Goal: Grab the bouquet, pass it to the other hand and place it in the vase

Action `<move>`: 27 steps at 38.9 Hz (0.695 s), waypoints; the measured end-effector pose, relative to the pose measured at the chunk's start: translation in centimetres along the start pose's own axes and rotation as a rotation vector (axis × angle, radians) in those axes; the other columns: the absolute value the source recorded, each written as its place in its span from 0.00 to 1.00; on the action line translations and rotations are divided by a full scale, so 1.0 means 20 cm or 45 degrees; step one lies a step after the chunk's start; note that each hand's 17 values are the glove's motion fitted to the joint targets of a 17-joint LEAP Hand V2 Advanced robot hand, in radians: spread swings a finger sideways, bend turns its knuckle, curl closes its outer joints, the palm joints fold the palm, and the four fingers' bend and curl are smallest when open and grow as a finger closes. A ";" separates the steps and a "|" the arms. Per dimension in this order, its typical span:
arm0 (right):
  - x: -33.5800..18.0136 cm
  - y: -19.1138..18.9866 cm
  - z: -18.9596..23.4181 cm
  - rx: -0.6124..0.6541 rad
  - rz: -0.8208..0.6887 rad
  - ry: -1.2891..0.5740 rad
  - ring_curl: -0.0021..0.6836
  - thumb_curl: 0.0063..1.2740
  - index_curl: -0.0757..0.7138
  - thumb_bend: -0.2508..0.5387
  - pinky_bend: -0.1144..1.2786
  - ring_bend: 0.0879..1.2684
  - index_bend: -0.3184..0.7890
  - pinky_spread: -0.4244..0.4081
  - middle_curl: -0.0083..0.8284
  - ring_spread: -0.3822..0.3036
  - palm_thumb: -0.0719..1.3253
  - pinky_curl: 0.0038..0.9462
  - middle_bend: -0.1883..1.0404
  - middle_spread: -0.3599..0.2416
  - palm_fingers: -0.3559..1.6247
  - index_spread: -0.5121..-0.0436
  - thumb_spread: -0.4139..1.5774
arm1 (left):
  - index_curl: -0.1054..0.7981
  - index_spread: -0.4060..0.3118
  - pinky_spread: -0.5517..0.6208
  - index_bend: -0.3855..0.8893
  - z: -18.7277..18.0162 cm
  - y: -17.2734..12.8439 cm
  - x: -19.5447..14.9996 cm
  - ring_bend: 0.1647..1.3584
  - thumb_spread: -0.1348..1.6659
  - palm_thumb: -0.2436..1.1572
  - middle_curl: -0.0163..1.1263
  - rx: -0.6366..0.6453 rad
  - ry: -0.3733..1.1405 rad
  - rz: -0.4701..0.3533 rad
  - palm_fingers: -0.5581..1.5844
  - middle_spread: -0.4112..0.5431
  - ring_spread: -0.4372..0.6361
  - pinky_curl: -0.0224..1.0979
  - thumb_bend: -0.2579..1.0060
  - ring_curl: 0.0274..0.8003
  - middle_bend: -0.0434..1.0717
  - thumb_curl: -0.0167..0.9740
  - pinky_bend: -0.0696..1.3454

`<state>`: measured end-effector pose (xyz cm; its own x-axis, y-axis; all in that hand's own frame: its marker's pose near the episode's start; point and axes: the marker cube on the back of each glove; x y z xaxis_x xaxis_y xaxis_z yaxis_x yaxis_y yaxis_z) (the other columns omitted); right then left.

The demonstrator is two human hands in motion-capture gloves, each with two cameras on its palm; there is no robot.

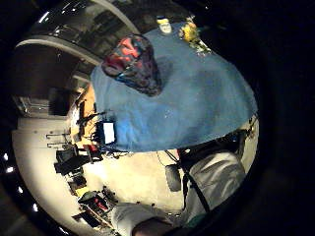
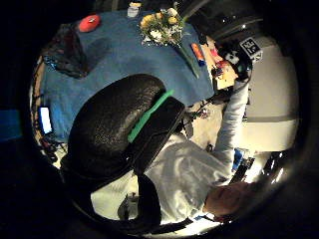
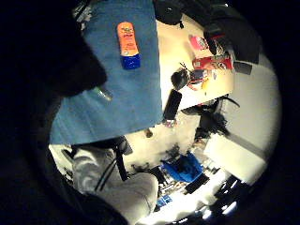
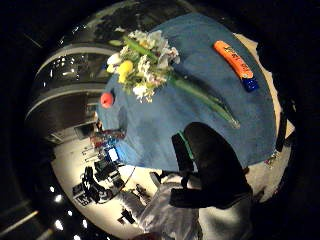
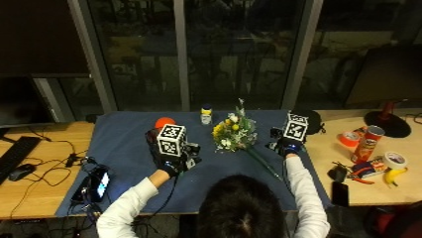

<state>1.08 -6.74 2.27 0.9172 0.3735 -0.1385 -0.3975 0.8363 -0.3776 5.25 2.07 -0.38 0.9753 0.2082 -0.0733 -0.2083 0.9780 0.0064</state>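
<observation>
Outside view: one bouquet [image 5: 233, 134], two hands above cloth.

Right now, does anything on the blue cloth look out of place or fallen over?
Nothing looks spilled or damaged. The bouquet lies flat on the blue cloth, stems toward the person, not yet in the vase. An orange tube also lies on the cloth.

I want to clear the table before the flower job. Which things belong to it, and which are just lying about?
For the job:
bouquet
patterned vase

Lying about:
small bottle
red round thing
tube
red can
banana
tape roll
</observation>
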 end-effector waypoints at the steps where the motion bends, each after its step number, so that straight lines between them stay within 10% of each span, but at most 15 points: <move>1: 0.00 -0.07 0.03 0.086 -0.052 -0.016 0.58 0.21 0.23 0.41 0.52 0.45 0.29 0.53 0.46 0.42 0.43 0.40 0.37 0.55 0.51 0.60 0.80 | 0.49 0.48 0.62 0.44 0.01 0.01 0.01 0.25 0.67 0.20 0.27 -0.021 0.015 0.018 0.49 0.51 0.53 0.30 0.19 0.34 0.15 0.24 0.22; 27: -0.09 -0.25 0.67 0.291 -0.061 -0.016 0.60 0.25 0.24 0.35 0.53 0.48 0.35 0.46 0.52 0.39 0.52 0.39 0.44 0.53 0.60 0.72 0.76 | 0.45 0.57 0.64 0.39 0.12 -0.01 0.04 0.43 0.67 0.19 0.19 -0.061 0.071 0.028 0.37 0.70 0.57 0.38 0.19 0.42 0.16 0.27 0.39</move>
<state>1.01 -6.15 16.66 0.9355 0.3348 -0.1133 -0.3500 0.9219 -0.1659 6.19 2.10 1.88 0.9651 0.2278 -0.1293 -0.2345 0.9713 -0.0392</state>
